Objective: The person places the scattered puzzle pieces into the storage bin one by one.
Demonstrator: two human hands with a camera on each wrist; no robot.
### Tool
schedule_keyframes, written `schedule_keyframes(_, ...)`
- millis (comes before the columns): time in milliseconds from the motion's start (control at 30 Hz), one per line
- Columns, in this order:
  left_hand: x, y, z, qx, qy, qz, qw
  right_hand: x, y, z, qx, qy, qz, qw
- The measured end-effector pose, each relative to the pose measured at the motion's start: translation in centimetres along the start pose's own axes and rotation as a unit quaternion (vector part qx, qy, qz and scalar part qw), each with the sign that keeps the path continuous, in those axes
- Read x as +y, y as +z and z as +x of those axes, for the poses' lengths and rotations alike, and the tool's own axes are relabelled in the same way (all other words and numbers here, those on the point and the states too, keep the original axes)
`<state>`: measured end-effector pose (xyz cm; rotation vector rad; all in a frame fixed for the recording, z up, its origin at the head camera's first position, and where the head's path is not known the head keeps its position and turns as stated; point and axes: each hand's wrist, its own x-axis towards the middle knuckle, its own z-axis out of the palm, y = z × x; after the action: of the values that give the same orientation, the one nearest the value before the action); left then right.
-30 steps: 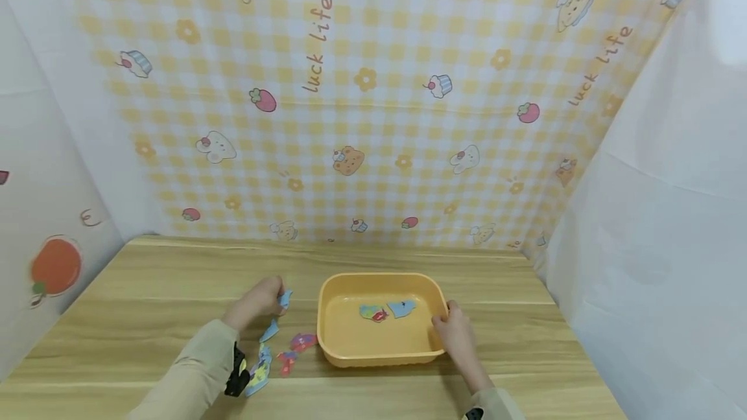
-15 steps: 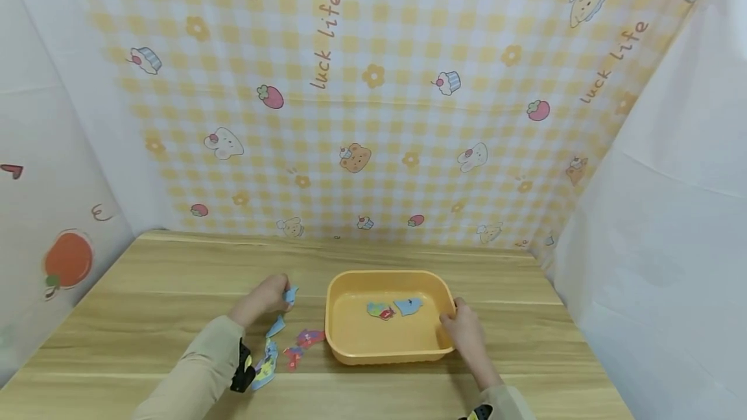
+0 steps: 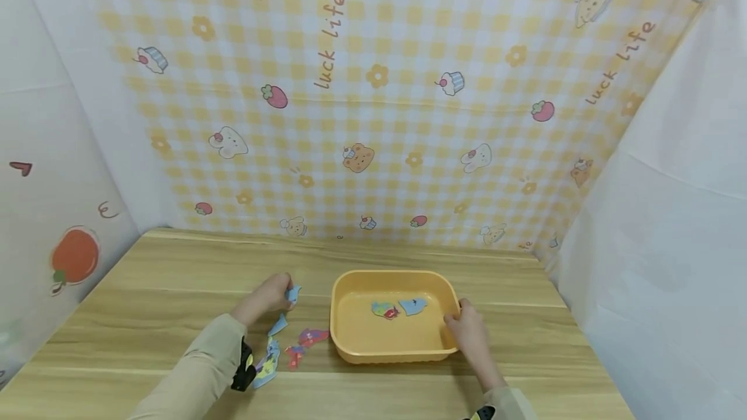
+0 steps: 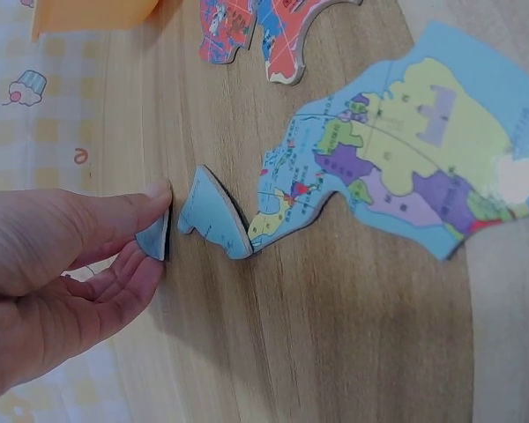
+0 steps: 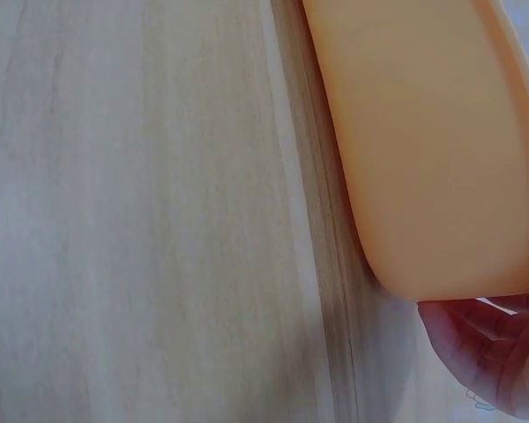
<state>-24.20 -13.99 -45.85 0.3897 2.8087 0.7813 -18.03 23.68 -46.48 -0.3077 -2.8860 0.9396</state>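
My left hand [image 3: 268, 298] pinches a small blue map puzzle piece [image 4: 153, 238] between thumb and fingers, at the far end of a line of pieces. Close by lies a blue triangular piece [image 4: 213, 214], its tip against a larger blue, yellow and purple map piece [image 4: 406, 145]. My right hand [image 3: 470, 337] grips the right rim of a yellow-orange plastic bin [image 3: 397, 356], thumb over the edge and fingers outside. Inside the bin lie a green and red piece [image 3: 384, 310] and a blue piece [image 3: 413, 306], apart from my hand.
Red and purple map pieces [image 3: 313, 337] lie on the wooden table [image 3: 175, 290] just left of the bin, one by its wall. A checked cloth [image 3: 408, 128] hangs behind the table, and white cloth [image 3: 677, 232] stands along the right side.
The head view has shifted slightly, so everything sits a little farther right in it. Both hands keep their holds on the puzzle piece and the bin rim.
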Motion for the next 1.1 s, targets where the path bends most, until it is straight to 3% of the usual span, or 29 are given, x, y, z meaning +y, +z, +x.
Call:
schedule_keyframes(200, 0.5, 0.0, 0.1, 0.009, 0.03, 0.055, 0.998, -0.1, 0.0, -0.2, 0.007, 0.002, 0.003, 1.0)
schedule_keyframes(467, 0.5, 0.3, 0.1, 0.03, 0.068, 0.079, 0.9941, 0.1, 0.3, -0.4, 0.037, -0.019, 0.02, 0.9989)
schedule_keyframes(767, -0.8, 0.8, -0.5, 0.057, 0.132, 0.051, 0.9883, -0.4, 0.0, -0.6, 0.008, -0.002, 0.016, 0.9998)
schedule_keyframes(967, -0.7, 0.4, -0.4, 0.047, 0.118, 0.008, 0.9919, -0.3, 0.1, -0.5, 0.013, -0.001, 0.02, 0.9997)
schedule_keyframes(1100, -0.2, 0.0, -0.4, 0.043, 0.123, -0.003, 0.9915, -0.3, 0.0, -0.6, 0.014, -0.001, 0.02, 0.9997)
